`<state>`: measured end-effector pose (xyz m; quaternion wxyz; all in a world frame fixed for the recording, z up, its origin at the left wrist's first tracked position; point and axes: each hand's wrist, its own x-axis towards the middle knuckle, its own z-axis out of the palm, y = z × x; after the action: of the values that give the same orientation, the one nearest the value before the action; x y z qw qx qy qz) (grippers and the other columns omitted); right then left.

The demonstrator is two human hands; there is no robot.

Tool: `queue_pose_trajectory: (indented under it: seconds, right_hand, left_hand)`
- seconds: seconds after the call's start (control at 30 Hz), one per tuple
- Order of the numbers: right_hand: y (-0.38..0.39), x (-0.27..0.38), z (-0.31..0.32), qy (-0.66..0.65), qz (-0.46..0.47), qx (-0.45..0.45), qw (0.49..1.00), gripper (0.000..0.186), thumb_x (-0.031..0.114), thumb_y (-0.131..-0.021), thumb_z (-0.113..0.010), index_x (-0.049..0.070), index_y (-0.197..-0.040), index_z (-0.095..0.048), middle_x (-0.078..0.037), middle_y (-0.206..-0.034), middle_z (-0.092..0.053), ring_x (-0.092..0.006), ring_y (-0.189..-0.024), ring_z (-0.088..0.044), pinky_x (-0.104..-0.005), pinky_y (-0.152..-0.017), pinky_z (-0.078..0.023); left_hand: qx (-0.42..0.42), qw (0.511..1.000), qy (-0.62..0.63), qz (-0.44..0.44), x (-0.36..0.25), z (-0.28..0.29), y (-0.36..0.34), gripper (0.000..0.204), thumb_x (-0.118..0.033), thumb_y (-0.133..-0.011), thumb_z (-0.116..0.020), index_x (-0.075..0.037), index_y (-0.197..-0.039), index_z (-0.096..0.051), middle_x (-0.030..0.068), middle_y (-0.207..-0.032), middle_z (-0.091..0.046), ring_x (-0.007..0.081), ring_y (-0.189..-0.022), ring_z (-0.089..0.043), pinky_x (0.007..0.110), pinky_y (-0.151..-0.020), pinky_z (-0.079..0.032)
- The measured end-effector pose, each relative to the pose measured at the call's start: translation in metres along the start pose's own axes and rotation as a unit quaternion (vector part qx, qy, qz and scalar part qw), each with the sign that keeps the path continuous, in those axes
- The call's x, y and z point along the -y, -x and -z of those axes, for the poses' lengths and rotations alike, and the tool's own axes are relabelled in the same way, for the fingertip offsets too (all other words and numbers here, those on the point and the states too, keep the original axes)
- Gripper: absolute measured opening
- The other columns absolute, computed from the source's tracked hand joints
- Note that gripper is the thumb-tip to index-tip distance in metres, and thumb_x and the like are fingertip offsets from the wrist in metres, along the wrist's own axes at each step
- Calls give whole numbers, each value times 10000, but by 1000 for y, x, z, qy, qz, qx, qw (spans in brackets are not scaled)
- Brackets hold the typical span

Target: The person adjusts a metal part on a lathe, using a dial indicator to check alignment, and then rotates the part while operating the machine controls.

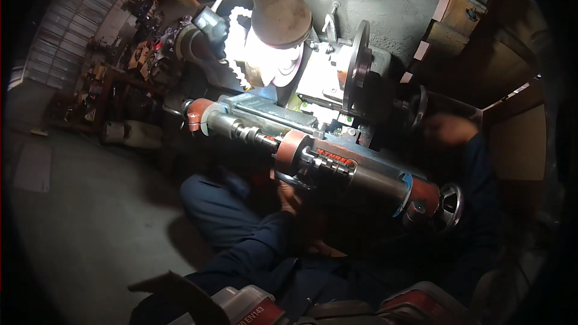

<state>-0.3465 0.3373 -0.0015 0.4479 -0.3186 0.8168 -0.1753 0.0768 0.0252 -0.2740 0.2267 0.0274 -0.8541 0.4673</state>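
1. The biggest thing I see is the grinding machine, lit hard by a lamp at the far middle of the scene, with a pale grinding wheel just beneath the lamp.
2. Across the near side of the machine lies the long table assembly, a grey bar with red end collars. Its long axis runs from far left down to near right and ends by a small handwheel.
3. Held along that bar is a slim shaft workpiece, on the same diagonal, between a red collar and the dark cylinder to the right.
4. My left hand sits just under the bar, near side, directly below the red collar. The shaft lies up and slightly right of it, so this hand is the nearer one. It looks curled against the underside, but in that shadow I cannot tell whether it grips anything.
5. My right hand is far right, blurred, just beside a dark handwheel. I cannot tell whether it is clenched or released.
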Motion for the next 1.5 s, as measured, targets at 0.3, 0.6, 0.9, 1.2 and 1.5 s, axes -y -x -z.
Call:
queue_pose_trajectory:
  seconds: [0.3, 0.6, 0.9, 1.2, 1.5]
  right_hand:
    - [-64, -77, -27, 230, 155, -99, 955, 268, 183, -952, -533, 53, -1137, -678, -165, -1059, -711, -342, -989, -673, -381, -878, -517]
    - [-3, -4, 23, 45, 13, -84, 995, 267, 237, -955, -523, 67, -974, -729, -116, -912, -721, -244, -845, -661, -387, -799, -510]
    - [-6, -25, 6, -8, 34, -100, 994, 277, 258, -979, -530, 51, -972, -715, -102, -869, -703, -212, -815, -638, -375, -771, -503]
    - [-3, -8, 5, -11, 13, -156, 988, 241, 212, -951, -547, 45, -964, -720, -136, -928, -714, -254, -879, -658, -392, -823, -508]
    - [0, 1, 0, 30, 28, -160, 986, 243, 180, -954, -530, 33, -925, -721, -171, -910, -701, -290, -882, -657, -401, -839, -496]
  left_hand:
    - [485, 252, 705, 451, 153, 60, -143, 201, 134, -825, -526, 51, -1004, -564, 166, -925, -656, 213, -706, -686, 390, -548, -554]
    - [442, 25, 838, 320, 70, 68, -102, 153, 8, -863, -532, -3, -1000, -600, 133, -913, -628, 222, -820, -635, 361, -649, -523]
    - [124, 663, 665, 321, 43, -9, -60, 273, -14, -836, -544, -18, -1108, -566, 142, -1002, -586, 298, -971, -581, 392, -816, -507]
    - [336, 428, 722, 429, 117, 79, -120, 548, 124, -805, -522, -21, -1322, -409, 248, -1184, -530, 395, -1036, -598, 449, -907, -516]
    - [362, 154, 841, 371, 41, 67, -87, 422, -186, -953, -542, -5, -1321, -441, 253, -1306, -539, 371, -1207, -539, 571, -993, -456]
